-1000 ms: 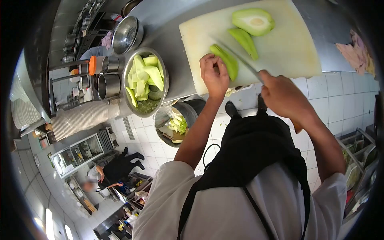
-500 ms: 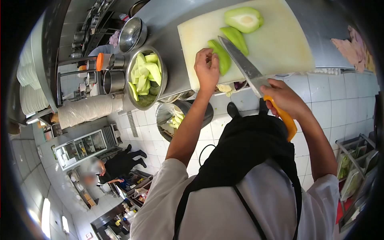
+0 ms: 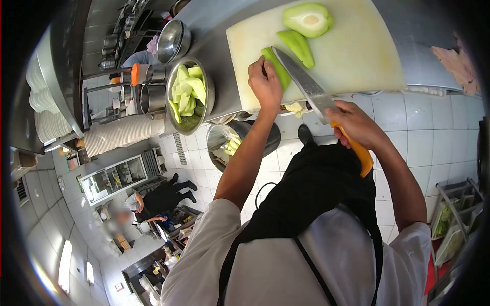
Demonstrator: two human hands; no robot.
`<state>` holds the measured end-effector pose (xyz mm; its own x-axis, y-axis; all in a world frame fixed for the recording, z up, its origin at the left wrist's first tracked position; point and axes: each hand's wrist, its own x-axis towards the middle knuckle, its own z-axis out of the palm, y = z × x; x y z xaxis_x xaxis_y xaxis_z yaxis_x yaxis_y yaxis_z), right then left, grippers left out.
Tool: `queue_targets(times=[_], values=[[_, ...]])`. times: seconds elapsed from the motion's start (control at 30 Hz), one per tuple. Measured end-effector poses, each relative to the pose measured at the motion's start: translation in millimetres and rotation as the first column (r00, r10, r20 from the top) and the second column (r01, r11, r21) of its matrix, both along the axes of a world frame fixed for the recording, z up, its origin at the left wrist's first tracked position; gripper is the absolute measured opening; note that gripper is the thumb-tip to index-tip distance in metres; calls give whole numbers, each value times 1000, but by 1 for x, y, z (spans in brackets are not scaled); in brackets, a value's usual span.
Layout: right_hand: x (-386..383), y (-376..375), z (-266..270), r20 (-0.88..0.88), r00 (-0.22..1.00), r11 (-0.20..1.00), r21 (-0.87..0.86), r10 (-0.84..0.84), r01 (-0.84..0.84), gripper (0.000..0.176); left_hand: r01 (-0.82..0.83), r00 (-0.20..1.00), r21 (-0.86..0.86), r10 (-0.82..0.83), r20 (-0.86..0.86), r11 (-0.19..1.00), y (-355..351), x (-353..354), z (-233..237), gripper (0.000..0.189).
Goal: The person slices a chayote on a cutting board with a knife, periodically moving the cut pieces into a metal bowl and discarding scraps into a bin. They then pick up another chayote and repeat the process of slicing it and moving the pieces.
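L hand (image 3: pixel 265 85) on veg (image 3: pixel 278 67); R hand (image 3: pixel 357 124) w/ knife (image 3: pixel 306 85) over board (image 3: pixel 360 58) edge.

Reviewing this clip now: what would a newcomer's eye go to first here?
Probably the long knife with its orange handle, in the right hand, its blade slanting over the pale cutting board beside the green wedge at the left hand. Next, the cut green half at the board's far edge, its pale centre showing. Then the steel bowl of light green pieces, left of the board.
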<state>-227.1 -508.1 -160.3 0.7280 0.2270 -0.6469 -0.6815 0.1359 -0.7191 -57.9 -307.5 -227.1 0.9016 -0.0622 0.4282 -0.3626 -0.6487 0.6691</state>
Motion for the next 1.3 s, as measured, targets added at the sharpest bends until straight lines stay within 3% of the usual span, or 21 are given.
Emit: queue_targets(times=[0.1,0.23,0.33,0.53,0.7,0.83,0.93,1.13,1.3], values=[[4,-9,-4,11,998,998,-21,57,-56,37,-12,996,-23,10,-89,1000,-1,-2,1,28],[10,-14,6,-24,994,990,-95,106,-108,37,-2,997,-25,1,-76,1000,-2,-2,2,29],[20,-13,-2,56,988,989,-23,144,-143,39,7,998,-49,-10,-63,999,-2,-4,2,29],[23,-19,2,-24,986,987,8,164,-163,40,11,999,-35,-13,-50,999,-1,0,-1,29],[30,-16,-12,15,987,986,46,158,-159,42,7,997,-38,-10,-72,999,-3,-3,4,29],[29,-20,-11,-9,985,983,61,175,-174,43,19,1000,-8,-19,-3,1000,1,-1,-4,28],[28,-20,-16,-85,985,980,146,151,-138,39,11,1000,-21,-11,-19,1000,-2,-1,-2,28],[26,-21,-12,-34,988,983,102,154,-149,40,18,1000,3,-18,-2,1000,1,-2,-2,29],[25,-22,-25,-107,985,975,193,133,-111,41,26,999,11,-26,30,1000,-1,-1,-2,29]])
